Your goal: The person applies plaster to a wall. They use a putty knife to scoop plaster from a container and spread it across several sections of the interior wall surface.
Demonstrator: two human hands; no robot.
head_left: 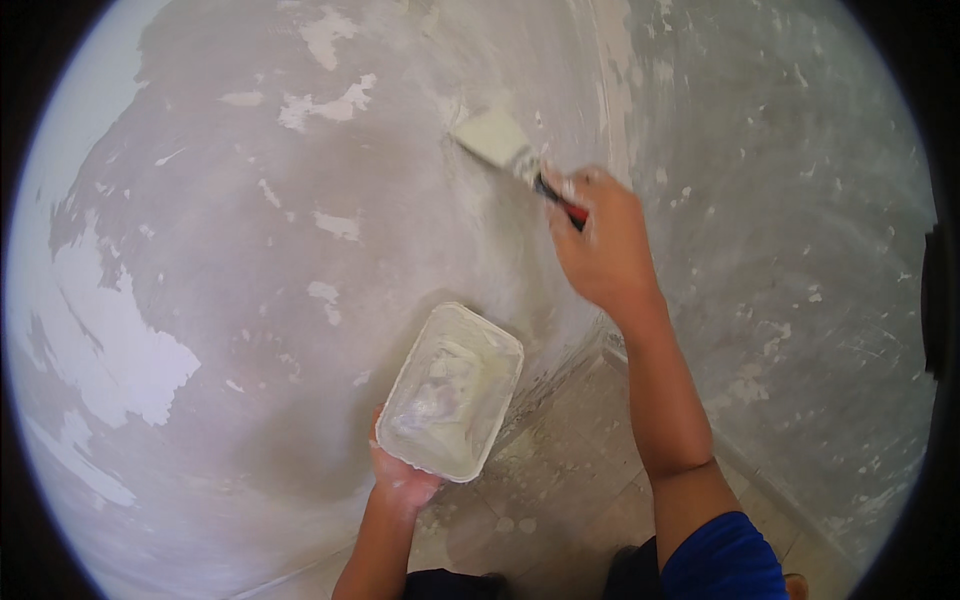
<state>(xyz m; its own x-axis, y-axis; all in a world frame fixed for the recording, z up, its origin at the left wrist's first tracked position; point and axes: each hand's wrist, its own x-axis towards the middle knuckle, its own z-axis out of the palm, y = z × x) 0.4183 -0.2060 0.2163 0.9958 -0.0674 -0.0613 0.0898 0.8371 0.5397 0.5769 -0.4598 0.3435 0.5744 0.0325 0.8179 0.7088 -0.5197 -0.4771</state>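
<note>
My right hand [603,235] is closed round the black and red handle of a putty knife [492,137]. Its wide blade, coated in pale filler, lies against or close to the grey wall [400,210], left of the corner. Lower down, my left hand [400,472] holds a white rectangular plastic tub [508,360] from below and behind, so most of its fingers are hidden. Whitish filler [445,385] is smeared and heaped inside the tub. Some filler also sticks to the fingers of my right hand.
A second grey wall [790,270] meets the first at a corner on the right. Patches of white paint [120,350] remain on the left wall. Below lies a tiled floor [560,480] with splatters and crumbs. A dark object [937,300] shows at the right rim.
</note>
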